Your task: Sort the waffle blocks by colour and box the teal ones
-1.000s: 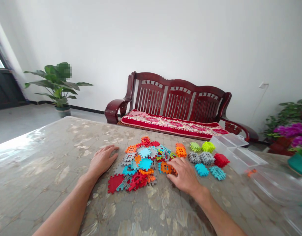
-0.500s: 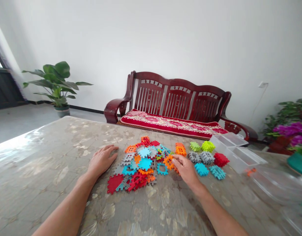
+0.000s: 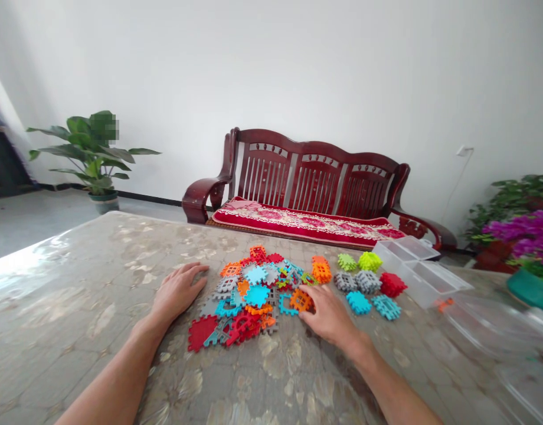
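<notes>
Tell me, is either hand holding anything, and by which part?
The right hand is at an orange window piece, by its right edge; gripping cannot be confirmed. The left hand seems empty.

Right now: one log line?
left hand: open, on table | right hand: at orange window piece, grip unclear | blue frame: left of orange piece | red stack: near clear box

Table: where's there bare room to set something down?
Bare patches: left of the left hand, and between the forearms, nearer than the tile pile. Crowded: the pile, and from the right hand across the sorted stacks to the plastic box.
</notes>
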A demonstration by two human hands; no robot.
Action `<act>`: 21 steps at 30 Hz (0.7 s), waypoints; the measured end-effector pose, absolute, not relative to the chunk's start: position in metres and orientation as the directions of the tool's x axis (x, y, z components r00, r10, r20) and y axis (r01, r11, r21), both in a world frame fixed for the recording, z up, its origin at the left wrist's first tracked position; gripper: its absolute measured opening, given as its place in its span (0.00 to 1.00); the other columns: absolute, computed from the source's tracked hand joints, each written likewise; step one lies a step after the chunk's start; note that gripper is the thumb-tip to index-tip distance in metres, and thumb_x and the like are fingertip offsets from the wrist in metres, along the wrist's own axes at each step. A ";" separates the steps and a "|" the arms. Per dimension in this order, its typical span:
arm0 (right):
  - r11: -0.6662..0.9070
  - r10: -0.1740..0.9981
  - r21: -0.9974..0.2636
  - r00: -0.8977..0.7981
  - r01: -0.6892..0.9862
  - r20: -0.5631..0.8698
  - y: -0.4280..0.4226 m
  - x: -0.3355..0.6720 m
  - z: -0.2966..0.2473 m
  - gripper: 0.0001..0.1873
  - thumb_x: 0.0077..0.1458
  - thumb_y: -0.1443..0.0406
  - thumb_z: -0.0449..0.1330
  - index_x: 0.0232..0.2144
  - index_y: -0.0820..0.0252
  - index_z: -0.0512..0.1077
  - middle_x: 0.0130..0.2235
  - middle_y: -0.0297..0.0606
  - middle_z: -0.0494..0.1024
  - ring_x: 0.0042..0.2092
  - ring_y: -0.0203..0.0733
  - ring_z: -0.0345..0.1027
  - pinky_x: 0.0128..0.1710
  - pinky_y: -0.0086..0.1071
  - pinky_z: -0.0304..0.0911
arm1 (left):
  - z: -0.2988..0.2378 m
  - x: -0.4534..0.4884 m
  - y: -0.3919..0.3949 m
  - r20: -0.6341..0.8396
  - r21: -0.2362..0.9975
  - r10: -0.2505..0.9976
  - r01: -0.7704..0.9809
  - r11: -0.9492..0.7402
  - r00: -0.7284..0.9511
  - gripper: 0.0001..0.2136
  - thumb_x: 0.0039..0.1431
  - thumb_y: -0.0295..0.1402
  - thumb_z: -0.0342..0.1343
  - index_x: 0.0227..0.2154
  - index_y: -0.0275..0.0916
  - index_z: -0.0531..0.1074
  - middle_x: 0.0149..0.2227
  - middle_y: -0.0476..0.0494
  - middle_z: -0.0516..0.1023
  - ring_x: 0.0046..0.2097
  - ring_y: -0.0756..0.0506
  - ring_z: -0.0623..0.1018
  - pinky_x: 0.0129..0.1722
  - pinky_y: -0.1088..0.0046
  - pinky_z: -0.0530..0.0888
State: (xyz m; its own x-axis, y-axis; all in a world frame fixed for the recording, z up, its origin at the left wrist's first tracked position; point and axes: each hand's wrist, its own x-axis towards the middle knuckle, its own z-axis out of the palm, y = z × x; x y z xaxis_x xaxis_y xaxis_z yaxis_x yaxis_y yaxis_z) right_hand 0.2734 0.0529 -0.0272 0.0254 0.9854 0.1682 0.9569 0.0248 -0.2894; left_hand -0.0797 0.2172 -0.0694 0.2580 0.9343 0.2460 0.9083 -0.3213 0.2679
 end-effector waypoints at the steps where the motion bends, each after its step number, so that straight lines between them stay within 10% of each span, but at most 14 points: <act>1: 0.023 0.985 -0.279 0.027 0.960 0.171 0.052 0.272 -0.028 0.28 0.51 0.65 0.63 0.56 0.56 0.73 0.53 0.41 0.78 0.55 0.49 0.68 0.56 0.40 0.62 | -0.070 -0.080 0.217 0.241 0.265 0.935 0.909 -0.321 0.260 0.22 0.62 0.42 0.44 0.54 0.47 0.74 0.61 0.44 0.73 0.60 0.40 0.73 0.61 0.62 0.68; 12: -0.190 0.870 -0.202 0.260 0.961 0.419 0.071 0.306 0.001 0.25 0.56 0.57 0.61 0.55 0.54 0.73 0.49 0.41 0.81 0.50 0.49 0.72 0.51 0.39 0.65 | -0.073 -0.081 0.219 0.267 0.287 0.928 0.898 -0.335 0.261 0.22 0.61 0.43 0.44 0.52 0.46 0.75 0.60 0.42 0.74 0.60 0.39 0.73 0.61 0.60 0.68; 21: -0.363 0.876 -0.004 0.342 0.932 0.340 0.096 0.329 0.006 0.28 0.57 0.54 0.61 0.58 0.55 0.71 0.46 0.45 0.82 0.49 0.52 0.73 0.46 0.39 0.63 | -0.076 -0.082 0.221 0.273 0.302 0.928 0.894 -0.332 0.252 0.21 0.60 0.43 0.46 0.52 0.47 0.76 0.59 0.44 0.75 0.60 0.39 0.73 0.61 0.61 0.68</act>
State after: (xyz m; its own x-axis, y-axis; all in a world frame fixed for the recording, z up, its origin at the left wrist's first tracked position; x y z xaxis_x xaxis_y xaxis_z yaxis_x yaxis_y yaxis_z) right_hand 0.3288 0.0964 0.0057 0.3422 0.8760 0.3400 0.9319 -0.3626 -0.0037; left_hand -0.0822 0.2212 -0.0755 0.2521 0.9283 0.2734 0.8937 -0.3317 0.3020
